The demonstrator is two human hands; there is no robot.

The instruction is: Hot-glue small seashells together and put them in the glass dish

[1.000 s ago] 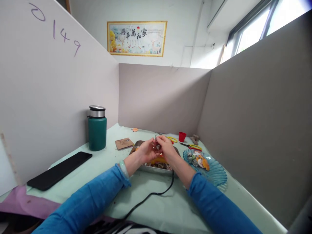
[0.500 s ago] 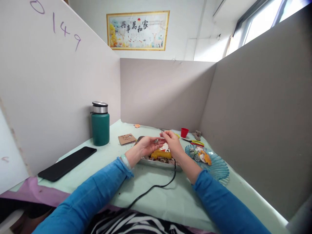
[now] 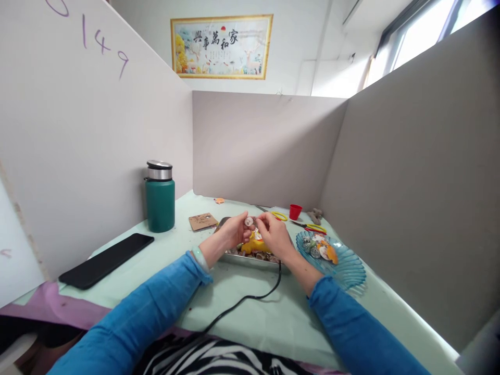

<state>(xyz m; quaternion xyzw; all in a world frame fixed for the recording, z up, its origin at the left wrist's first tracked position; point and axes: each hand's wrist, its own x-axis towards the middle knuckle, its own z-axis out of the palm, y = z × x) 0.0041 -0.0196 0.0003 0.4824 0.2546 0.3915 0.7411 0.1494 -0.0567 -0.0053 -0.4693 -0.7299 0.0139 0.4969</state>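
My left hand (image 3: 235, 232) pinches a small, round, whitish shell (image 3: 249, 222) between thumb and fingers. Close against it on the right, my right hand (image 3: 275, 235) has its fingertips pressed together; whatever they hold is too small to make out. Both hands are above a metal tray (image 3: 250, 261) filled with shells (image 3: 261, 255). A yellow glue gun (image 3: 253, 246) lies on those shells, partly covered by my hands, and its black cord (image 3: 250, 297) runs toward me over the table.
At right, a blue glass plate (image 3: 347, 271) holds several shells. Behind it are yellow-red scissors (image 3: 312, 227), a red cup (image 3: 295, 211) and other yellow handles (image 3: 279, 215). A cardboard square (image 3: 202, 222), green bottle (image 3: 160, 205) and black phone (image 3: 107, 259) lie leftward. Grey partitions (image 3: 265, 146) enclose the table.
My left fingers have gone from spread and palm-up to pinching the round shell, which now faces me. My right hand has lowered slightly beside it.
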